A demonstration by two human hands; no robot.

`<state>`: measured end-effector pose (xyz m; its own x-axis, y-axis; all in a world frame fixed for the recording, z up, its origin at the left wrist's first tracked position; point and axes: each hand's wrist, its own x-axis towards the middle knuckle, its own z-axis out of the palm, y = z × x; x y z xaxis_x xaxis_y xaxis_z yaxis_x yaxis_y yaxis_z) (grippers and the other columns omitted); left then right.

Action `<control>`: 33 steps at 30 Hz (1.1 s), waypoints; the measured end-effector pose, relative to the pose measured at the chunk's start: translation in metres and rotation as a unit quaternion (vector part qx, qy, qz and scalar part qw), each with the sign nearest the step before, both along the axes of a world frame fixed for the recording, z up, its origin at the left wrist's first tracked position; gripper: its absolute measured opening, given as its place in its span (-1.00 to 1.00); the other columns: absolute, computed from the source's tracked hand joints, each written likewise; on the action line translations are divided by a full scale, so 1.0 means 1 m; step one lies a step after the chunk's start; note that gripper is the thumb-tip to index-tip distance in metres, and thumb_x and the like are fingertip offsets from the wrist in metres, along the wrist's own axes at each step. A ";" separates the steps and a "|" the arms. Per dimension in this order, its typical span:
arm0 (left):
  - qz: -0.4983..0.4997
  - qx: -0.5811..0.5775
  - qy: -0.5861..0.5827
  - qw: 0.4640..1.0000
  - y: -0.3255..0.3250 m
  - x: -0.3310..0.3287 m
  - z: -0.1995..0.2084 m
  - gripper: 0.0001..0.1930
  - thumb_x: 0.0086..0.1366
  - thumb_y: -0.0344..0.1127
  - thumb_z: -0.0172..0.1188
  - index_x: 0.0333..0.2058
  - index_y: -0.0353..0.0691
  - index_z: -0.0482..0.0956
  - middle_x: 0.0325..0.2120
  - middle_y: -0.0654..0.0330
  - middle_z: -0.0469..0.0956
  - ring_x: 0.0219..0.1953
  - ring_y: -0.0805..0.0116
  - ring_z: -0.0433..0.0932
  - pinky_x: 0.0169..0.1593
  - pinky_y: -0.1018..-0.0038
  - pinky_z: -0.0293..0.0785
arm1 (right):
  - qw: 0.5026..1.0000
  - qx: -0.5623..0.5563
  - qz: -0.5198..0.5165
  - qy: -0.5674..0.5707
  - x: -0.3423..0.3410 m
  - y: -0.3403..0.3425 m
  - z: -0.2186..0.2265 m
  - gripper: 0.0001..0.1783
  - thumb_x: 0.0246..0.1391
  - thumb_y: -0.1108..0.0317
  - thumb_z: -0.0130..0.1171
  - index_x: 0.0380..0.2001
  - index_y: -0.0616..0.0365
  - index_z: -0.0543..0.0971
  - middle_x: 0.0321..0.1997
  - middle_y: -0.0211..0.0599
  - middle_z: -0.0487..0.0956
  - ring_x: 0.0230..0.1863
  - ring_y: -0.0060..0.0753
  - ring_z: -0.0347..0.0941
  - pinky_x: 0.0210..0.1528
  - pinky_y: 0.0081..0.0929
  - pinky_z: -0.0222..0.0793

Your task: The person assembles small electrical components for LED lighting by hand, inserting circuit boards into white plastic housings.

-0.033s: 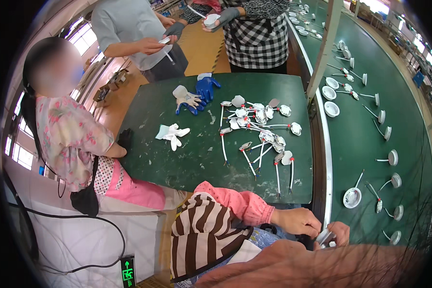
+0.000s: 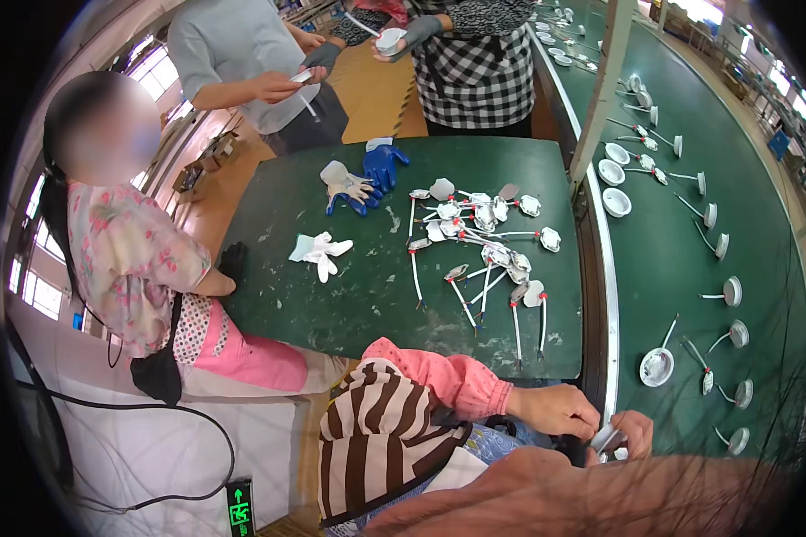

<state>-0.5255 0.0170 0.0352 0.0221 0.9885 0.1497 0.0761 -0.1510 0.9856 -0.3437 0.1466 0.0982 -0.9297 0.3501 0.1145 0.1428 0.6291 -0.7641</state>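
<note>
left hand and right hand both have fingers curled in, pinching a small grey piece, held beside the belt's metal rail. wired parts lie piled on the green counter, gloves left of them. white cup with cable sits on belt.

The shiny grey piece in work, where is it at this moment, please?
In the head view, the grey piece is at the lower right, between the left hand and the right hand, just below the silvery rail.
</note>
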 end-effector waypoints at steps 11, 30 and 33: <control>0.004 0.061 0.157 0.986 0.015 -0.006 -0.002 -0.82 0.32 -0.30 0.11 -0.34 -0.31 0.53 -0.45 0.02 0.58 -0.33 -0.07 0.57 -0.22 0.14 0.47 | 0.986 0.164 0.008 0.044 -0.008 0.004 0.001 -0.37 -0.38 0.54 0.37 -0.06 0.15 0.54 0.04 -0.04 0.43 -0.11 0.01 0.50 -0.15 -0.23 0.51; -0.011 -0.042 0.025 0.999 0.005 -0.021 0.007 -0.83 0.40 -0.35 0.13 -0.23 -0.31 0.65 -0.43 0.16 0.67 -0.37 0.39 0.64 -0.24 0.46 0.52 | 0.950 -0.308 -0.040 -0.028 -0.010 0.023 -0.025 -0.33 -0.27 0.40 0.50 0.03 0.19 0.56 -0.08 -0.46 0.52 -0.12 -0.61 0.49 -0.16 -0.62 0.45; -0.022 -0.076 0.058 0.995 0.008 -0.025 0.032 -0.82 0.41 -0.35 0.11 -0.22 -0.31 0.65 -0.39 0.17 0.67 -0.34 0.41 0.62 -0.22 0.48 0.49 | 0.917 -0.394 -0.043 0.035 -0.012 0.022 -0.017 -0.34 -0.22 0.50 0.45 0.07 0.20 0.52 -0.02 -0.40 0.54 -0.02 -0.62 0.48 -0.06 -0.59 0.48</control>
